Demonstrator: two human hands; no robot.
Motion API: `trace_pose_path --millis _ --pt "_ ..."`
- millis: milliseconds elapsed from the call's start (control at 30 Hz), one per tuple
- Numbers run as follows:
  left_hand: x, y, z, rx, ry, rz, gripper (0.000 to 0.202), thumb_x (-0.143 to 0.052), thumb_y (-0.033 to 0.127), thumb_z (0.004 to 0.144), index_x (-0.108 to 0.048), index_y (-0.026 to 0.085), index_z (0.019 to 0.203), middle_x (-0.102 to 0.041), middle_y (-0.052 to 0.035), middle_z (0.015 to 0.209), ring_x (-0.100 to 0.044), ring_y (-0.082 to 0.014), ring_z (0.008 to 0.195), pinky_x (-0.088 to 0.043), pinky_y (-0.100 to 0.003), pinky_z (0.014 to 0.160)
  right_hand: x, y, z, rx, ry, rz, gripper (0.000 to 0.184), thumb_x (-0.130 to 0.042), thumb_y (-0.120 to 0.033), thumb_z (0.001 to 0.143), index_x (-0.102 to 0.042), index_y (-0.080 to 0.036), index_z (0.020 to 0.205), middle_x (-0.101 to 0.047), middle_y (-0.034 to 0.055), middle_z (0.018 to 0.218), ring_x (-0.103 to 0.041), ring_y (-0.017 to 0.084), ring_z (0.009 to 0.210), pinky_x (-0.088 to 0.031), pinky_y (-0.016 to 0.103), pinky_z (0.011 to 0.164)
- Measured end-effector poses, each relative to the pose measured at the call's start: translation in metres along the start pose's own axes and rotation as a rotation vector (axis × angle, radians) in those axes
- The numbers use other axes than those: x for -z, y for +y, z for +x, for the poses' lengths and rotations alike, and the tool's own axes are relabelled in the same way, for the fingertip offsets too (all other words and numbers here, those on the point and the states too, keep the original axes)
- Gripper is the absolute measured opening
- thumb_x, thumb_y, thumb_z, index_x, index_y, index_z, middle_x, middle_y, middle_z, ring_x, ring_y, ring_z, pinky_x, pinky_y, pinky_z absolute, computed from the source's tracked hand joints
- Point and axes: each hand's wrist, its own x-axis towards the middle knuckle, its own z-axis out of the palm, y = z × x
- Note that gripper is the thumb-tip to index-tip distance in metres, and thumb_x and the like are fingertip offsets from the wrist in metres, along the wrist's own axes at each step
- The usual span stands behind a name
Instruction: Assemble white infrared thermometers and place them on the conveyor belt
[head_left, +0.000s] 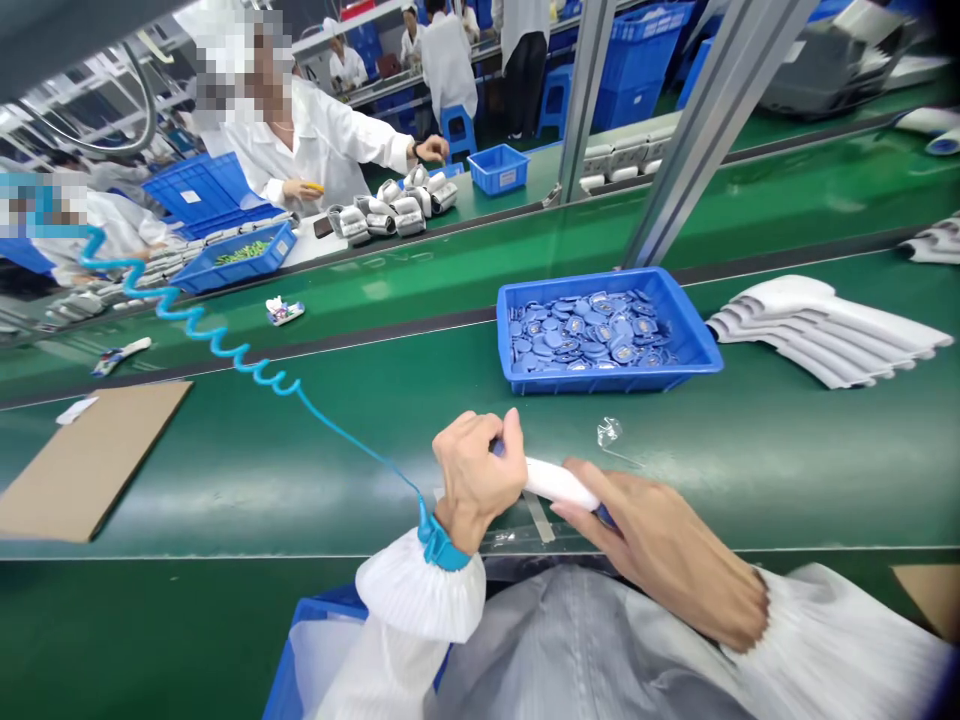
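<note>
A white plastic housing with dark blue parts point(561, 484) is held between both hands above the green work surface. My left hand point(480, 465) is closed round its left end, the thumb pointing up, and a bit of blue shows by the fingers. My right hand point(645, 525) grips the other end between thumb and fingers; blue shows beneath it. The palms hide much of the housing. A teal wrist strap point(442, 545) with a coiled cord point(232, 350) is on my left wrist. Beyond the hands stands a blue tray point(611, 380) of small blue plastic pieces point(585, 330).
White curved shells point(832, 325) lie stacked right of the tray. A clear plastic scrap point(609, 432) is near my right hand. Cardboard point(97, 460) lies at left. Metal posts point(690, 130) rise behind the tray. Across the belt, a co-worker point(315, 140) sits by grey-white parts point(394, 212).
</note>
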Motion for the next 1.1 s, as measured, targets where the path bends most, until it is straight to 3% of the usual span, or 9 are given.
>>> trace_pose_path --millis 200,367,467,567,633,733,900,1000,1100 --pt "0.001 -0.005 0.014 -0.065 -0.02 0.047 0.049 -0.056 0.031 0.094 -0.037 0.02 0.051 -0.041 0.001 0.049 -0.033 -0.0136 0.053 -0.022 -0.032 0.058 -0.01 -0.006 0.008 -0.09 0.044 0.106 0.025 -0.042 -0.042 0.107 -0.055 -0.022 0.099 -0.062 -0.0008 0.075 -0.055 0.014 0.057 -0.036 0.026 0.053" --pt "0.013 -0.008 0.007 0.141 -0.082 -0.274 0.048 -0.055 0.045 0.099 -0.056 0.02 0.058 -0.054 -0.0006 0.059 -0.047 -0.0141 0.059 -0.036 -0.03 0.062 -0.002 -0.025 0.023 -0.133 0.099 0.332 0.029 -0.043 -0.043 0.105 -0.064 -0.024 0.11 -0.067 0.0032 0.086 -0.061 0.017 0.07 -0.045 0.029 0.062" --pt "0.02 -0.008 -0.002 0.132 0.013 -0.501 0.039 -0.053 0.054 0.099 -0.069 0.021 0.09 -0.07 -0.0081 0.1 -0.064 -0.0214 0.094 -0.048 -0.034 0.084 0.005 -0.026 0.032 -0.525 0.039 0.663 0.041 -0.044 -0.055 0.099 -0.066 -0.022 0.088 -0.06 0.0007 0.062 -0.048 0.014 0.049 -0.038 0.028 0.047" --pt "0.02 -0.003 -0.003 0.165 0.263 -0.701 0.044 -0.05 0.054 0.101 -0.06 0.021 0.074 -0.066 -0.0058 0.081 -0.064 -0.0205 0.082 -0.051 -0.036 0.08 0.005 -0.027 0.04 -0.839 -0.243 1.021 0.056 -0.037 -0.066 0.096 -0.054 -0.023 0.065 -0.044 -0.0023 0.047 -0.03 0.011 0.036 -0.025 0.027 0.036" --pt "0.017 0.001 0.004 0.272 0.391 -0.787 0.051 -0.046 0.051 0.103 -0.048 0.021 0.061 -0.052 -0.0001 0.058 -0.056 -0.0154 0.059 -0.049 -0.032 0.064 0.001 -0.034 0.042 -0.709 -0.284 0.949 0.051 -0.041 -0.065 0.095 -0.063 -0.021 0.08 -0.052 -0.001 0.053 -0.038 0.013 0.041 -0.031 0.027 0.04" --pt "0.014 0.003 0.019 0.389 0.411 -0.709 0.054 -0.046 0.05 0.102 -0.043 0.022 0.056 -0.045 0.0022 0.051 -0.048 -0.0124 0.049 -0.043 -0.029 0.055 -0.01 -0.05 0.043 -0.312 -0.09 0.467 0.041 -0.042 -0.051 0.1 -0.066 -0.021 0.114 -0.068 0.0048 0.077 -0.057 0.018 0.056 -0.034 0.028 0.051" --pt "0.011 -0.007 0.036 0.468 0.355 -0.479 0.053 -0.052 0.044 0.097 -0.043 0.022 0.05 -0.044 0.0025 0.045 -0.045 -0.0115 0.045 -0.038 -0.029 0.053 -0.029 -0.054 0.048 -0.071 -0.011 -0.039 0.043 -0.032 -0.038 0.106 -0.066 -0.015 0.095 -0.064 0.0061 0.063 -0.054 0.018 0.044 -0.013 0.033 0.049" --pt "0.015 -0.017 0.039 0.502 0.183 -0.691 0.056 -0.049 0.054 0.098 -0.043 0.021 0.053 -0.047 0.0015 0.051 -0.048 -0.0119 0.05 -0.042 -0.029 0.058 -0.028 -0.042 0.053 -0.056 0.018 0.021 0.037 -0.037 -0.038 0.106 -0.066 -0.018 0.096 -0.063 0.0023 0.064 -0.051 0.015 0.045 -0.017 0.031 0.049" --pt "0.034 -0.029 0.039 0.392 -0.091 -0.902 0.056 -0.047 0.064 0.098 -0.059 0.018 0.068 -0.06 -0.0032 0.071 -0.059 -0.0147 0.07 -0.05 -0.03 0.073 -0.018 -0.029 0.059 -0.126 -0.006 0.235 0.038 -0.04 -0.044 0.106 -0.066 -0.023 0.089 -0.061 -0.0011 0.065 -0.049 0.014 0.051 -0.028 0.028 0.051"
